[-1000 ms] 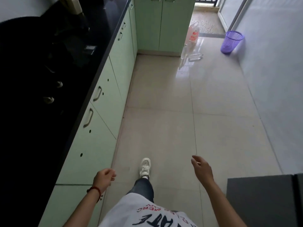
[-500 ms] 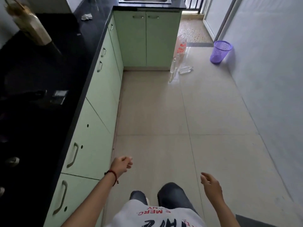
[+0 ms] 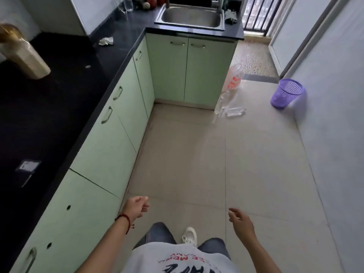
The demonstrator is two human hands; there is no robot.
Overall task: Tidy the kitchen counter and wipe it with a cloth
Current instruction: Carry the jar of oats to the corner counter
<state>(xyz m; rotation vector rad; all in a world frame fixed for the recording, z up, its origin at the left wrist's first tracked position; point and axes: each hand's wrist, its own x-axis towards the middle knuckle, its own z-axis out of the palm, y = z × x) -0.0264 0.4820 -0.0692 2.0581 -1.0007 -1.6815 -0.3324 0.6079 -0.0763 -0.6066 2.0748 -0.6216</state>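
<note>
Both hands hang empty: our loosely curled left hand (image 3: 136, 206) is nearer the long black bench (image 3: 59, 99) than our half-open right hand (image 3: 241, 221).

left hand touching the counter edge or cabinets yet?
Apart. The head view shows the left hand hanging over floor tile, with bare floor visible between it and the green cabinets; the black counter lies farther left.

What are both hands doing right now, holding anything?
Left hand: fingers loosely curled, holding nothing, hanging over the floor beside the cabinets.
Right hand: open and relaxed, holding nothing.
</note>
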